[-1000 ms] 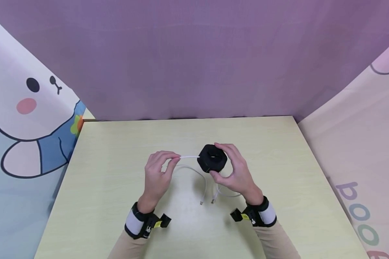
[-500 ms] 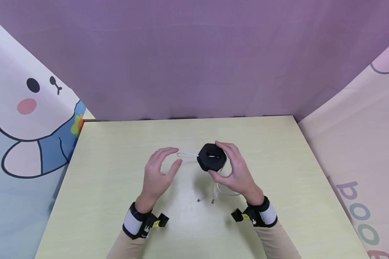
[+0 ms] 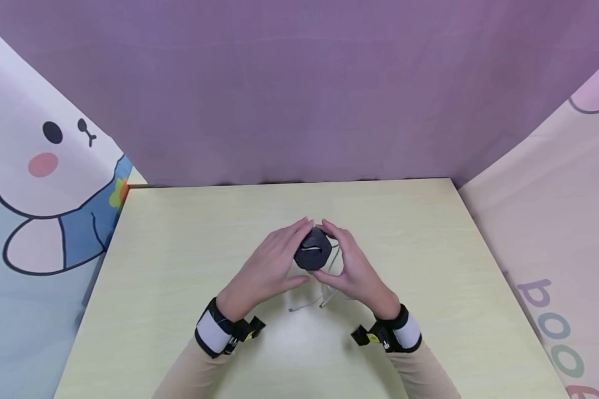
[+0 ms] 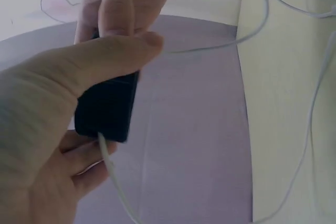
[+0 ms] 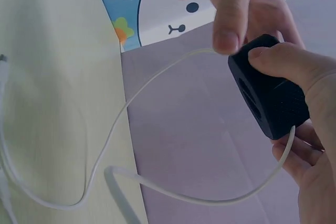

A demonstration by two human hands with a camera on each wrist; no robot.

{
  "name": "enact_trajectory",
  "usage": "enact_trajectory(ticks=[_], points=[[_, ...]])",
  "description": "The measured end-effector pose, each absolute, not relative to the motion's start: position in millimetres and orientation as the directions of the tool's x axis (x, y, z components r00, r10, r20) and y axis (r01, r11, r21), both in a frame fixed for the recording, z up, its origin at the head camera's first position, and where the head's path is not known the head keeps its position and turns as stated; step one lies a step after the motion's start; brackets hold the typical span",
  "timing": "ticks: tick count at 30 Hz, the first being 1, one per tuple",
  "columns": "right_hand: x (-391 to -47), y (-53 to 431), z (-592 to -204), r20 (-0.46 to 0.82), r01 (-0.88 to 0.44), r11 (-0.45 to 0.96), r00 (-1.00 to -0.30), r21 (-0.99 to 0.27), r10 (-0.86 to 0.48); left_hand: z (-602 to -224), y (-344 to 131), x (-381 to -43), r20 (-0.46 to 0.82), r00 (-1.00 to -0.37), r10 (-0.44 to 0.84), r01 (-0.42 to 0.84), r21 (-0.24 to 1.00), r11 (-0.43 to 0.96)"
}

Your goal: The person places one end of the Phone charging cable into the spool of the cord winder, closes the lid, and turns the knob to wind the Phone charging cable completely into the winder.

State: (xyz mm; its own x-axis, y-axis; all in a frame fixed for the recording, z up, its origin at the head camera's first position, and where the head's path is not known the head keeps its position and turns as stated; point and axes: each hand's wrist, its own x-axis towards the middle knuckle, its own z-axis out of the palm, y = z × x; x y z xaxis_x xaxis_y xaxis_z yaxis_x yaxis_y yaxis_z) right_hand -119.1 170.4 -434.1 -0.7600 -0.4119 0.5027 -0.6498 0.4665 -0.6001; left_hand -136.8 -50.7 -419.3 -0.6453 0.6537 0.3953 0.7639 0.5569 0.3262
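A black hexagonal cable winder with an oval slot in its face is held above the table between both hands. My right hand grips it by its edges, thumb below and fingers on top. The fingers of my left hand lie fairly straight along its left side, while the left thumb stretches out below it. From opposite sides of the winder a thin white USB cable comes out, looping down in the right wrist view. In the left wrist view the left thumb covers part of the winder.
The cable's metal-tipped plugs are close to the pale wooden table, below the hands. A purple curtain stands behind the table, with a printed cartoon cloth at the left and a pale lettered cloth at the right.
My left hand let go of the white cable, spread its fingers, then moved right onto the winder's side. The winder has shifted left and turned in my right hand; one plug has slid left.
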Motion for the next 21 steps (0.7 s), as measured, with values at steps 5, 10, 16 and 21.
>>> enact_trajectory(ticks=[5, 10, 16, 21], points=[[-117.9, 167.4, -434.7, 0.510, -0.679, 0.490, -0.734, -0.547, -0.449, -413.8, -46.6, -137.6, 0.364, -0.626, 0.690, 0.780, 0.281, 0.559], [-116.2, 167.7, -433.1, 0.471, -0.665, 0.498, -0.746, -0.556, -0.470, -410.4, -46.4, -138.2, 0.356, -0.629, 0.691, 0.777, 0.317, 0.544], [-117.9, 171.1, -437.7, 0.444, -0.608, 0.372, -0.781, -0.701, -0.440, -417.4, -47.3, -142.3, 0.394, -0.640, 0.660, 0.768, 0.362, 0.529], [-121.4, 168.6, -448.0, 0.492, -0.593, 0.280, -0.795, -0.755, -0.355, -421.7, -46.7, -143.1, 0.418, -0.670, 0.614, 0.741, 0.433, 0.513]])
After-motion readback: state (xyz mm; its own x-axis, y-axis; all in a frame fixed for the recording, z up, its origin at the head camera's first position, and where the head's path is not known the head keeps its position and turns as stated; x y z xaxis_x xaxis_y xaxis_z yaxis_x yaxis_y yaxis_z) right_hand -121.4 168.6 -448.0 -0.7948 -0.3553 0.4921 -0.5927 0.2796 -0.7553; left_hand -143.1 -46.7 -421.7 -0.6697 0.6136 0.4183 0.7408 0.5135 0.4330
